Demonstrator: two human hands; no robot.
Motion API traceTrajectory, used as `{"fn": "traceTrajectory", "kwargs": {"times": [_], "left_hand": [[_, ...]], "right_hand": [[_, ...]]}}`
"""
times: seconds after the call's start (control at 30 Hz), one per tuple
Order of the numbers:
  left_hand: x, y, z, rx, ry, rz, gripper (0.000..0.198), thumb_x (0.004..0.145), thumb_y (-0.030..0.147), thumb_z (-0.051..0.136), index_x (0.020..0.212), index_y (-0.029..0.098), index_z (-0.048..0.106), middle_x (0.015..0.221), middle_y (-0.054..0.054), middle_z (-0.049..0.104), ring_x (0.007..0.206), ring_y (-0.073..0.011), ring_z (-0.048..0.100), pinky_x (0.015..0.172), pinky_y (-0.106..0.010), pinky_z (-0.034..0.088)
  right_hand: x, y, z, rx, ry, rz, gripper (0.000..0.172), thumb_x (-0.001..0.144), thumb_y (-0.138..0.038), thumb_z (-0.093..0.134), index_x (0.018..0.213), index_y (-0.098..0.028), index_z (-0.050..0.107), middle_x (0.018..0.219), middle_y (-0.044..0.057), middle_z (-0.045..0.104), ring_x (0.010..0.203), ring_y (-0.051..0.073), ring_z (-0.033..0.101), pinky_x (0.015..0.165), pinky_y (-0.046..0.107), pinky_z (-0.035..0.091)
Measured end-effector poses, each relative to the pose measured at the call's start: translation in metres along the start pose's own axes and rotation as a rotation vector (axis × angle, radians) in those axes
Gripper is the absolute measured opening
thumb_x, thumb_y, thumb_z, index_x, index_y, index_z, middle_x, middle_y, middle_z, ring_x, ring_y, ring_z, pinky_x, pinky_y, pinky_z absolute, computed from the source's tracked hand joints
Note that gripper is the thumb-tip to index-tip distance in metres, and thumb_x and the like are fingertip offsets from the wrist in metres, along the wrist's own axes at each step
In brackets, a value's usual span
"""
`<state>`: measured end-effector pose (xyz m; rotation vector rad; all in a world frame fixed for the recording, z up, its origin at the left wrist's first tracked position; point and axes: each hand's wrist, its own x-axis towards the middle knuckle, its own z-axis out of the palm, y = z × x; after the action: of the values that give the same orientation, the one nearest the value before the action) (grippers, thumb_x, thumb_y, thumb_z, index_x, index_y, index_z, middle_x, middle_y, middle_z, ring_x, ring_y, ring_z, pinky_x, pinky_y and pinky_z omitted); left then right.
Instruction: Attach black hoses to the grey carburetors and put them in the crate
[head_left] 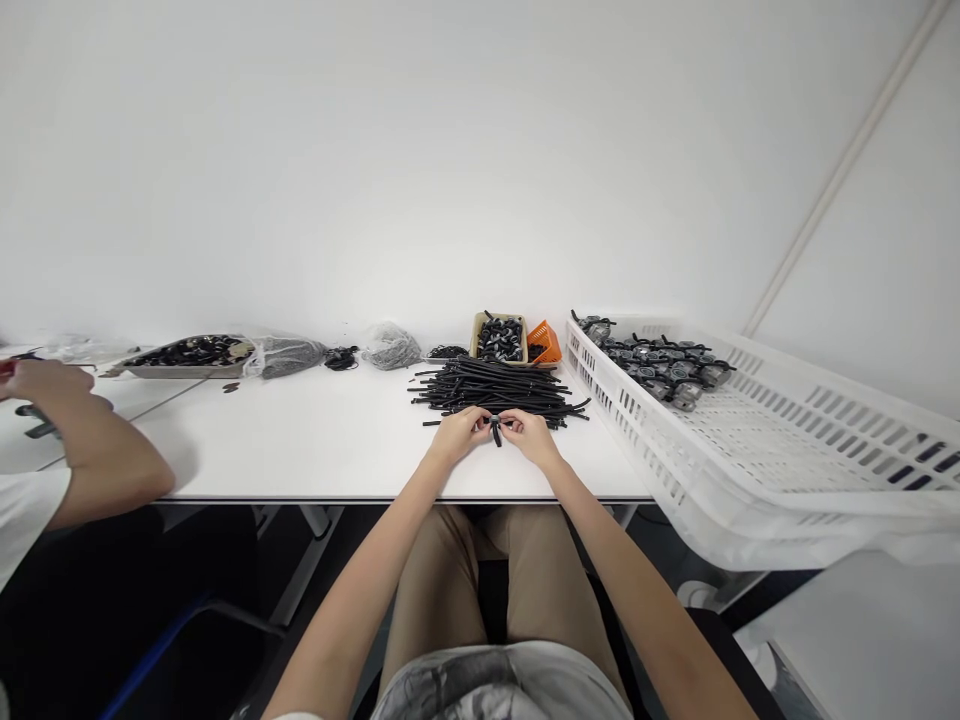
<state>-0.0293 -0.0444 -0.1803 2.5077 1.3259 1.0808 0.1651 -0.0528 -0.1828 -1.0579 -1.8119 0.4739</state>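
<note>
My left hand (463, 432) and my right hand (528, 434) meet just above the white table. Between their pinched fingertips is a small grey-topped part with a short black tail (496, 433) hanging toward me. Its exact kind is too small to make out, and the fingers cover its sides. Right behind my hands lies a wide pile of black rods or tubes (495, 385), most of them lying crosswise.
Beyond the pile stand a tan basket (475, 337) of black and grey pieces and an orange basket (551, 342). A large white crate (637, 425) at right holds several clear-and-black assemblies (667, 368). Bags (289, 355) lie left; another person's arm (112, 440) is at far left.
</note>
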Motion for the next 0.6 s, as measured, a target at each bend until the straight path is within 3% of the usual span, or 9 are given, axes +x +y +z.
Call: {"fn": "traceTrajectory", "kwargs": {"times": [0.6], "left_hand": [[0.0000, 0.0062, -0.0037, -0.042, 0.027, -0.008, 0.024, 0.084, 0.029, 0.060, 0.105, 0.020, 0.069, 0.080, -0.001, 0.064, 0.069, -0.0128, 0.058, 0.065, -0.023, 0.042]], "right_hand": [[0.0022, 0.0058, 0.0052, 0.005, 0.016, -0.006, 0.022, 0.077, -0.024, 0.062, 0.095, -0.019, 0.072, 0.089, 0.005, 0.075, 0.067, 0.014, 0.064, 0.070, 0.026, 0.052]]}}
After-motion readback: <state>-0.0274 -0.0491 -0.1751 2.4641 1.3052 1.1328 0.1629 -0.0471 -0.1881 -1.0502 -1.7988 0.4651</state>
